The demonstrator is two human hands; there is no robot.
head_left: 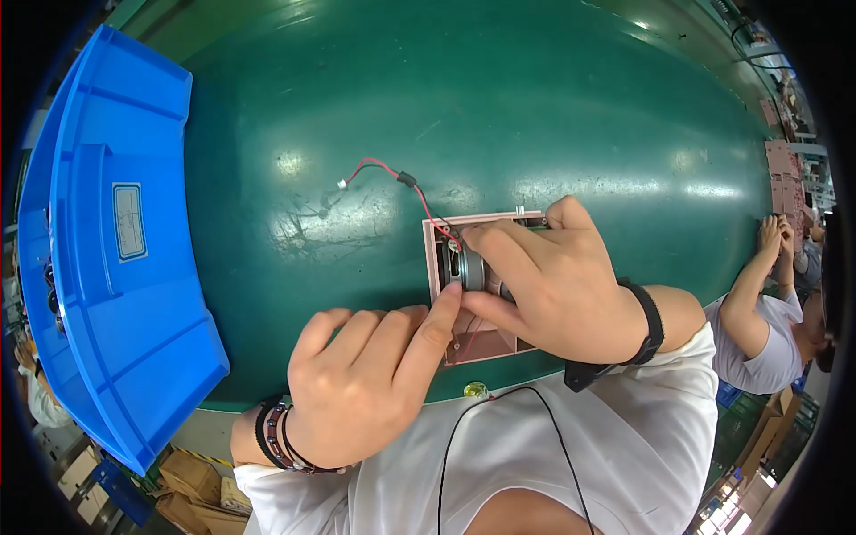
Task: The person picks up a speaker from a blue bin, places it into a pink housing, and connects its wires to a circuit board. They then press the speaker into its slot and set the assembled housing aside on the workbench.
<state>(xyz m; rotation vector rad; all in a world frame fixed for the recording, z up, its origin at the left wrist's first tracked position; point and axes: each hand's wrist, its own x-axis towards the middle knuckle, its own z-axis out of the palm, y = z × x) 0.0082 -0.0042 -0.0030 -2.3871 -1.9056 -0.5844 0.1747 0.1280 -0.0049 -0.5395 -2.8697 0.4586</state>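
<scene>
A pink plastic housing (486, 348) lies on the green work surface in front of me. Inside it, by its left wall, sits a round speaker (473, 267) with a dark metal back. My right hand (557, 281) grips this speaker between thumb and fingertips. From the left, my left hand (370, 379) reaches in with one finger straightened, its tip pressing near the speaker's edge; the other fingers are bent and apart, holding nothing. A red and black cable (379, 163) runs from the speaker over the housing wall, ending in a small white connector (342, 185). My fingers hide part of the speaker.
A large blue bin (143, 267) stands at the left with small dark parts inside. The green table (357, 98) spreads beyond the housing. At the far right, another person's hands (776, 234) are near several pink pieces (780, 174). A small yellowish-green round thing (476, 390) lies near my shirt.
</scene>
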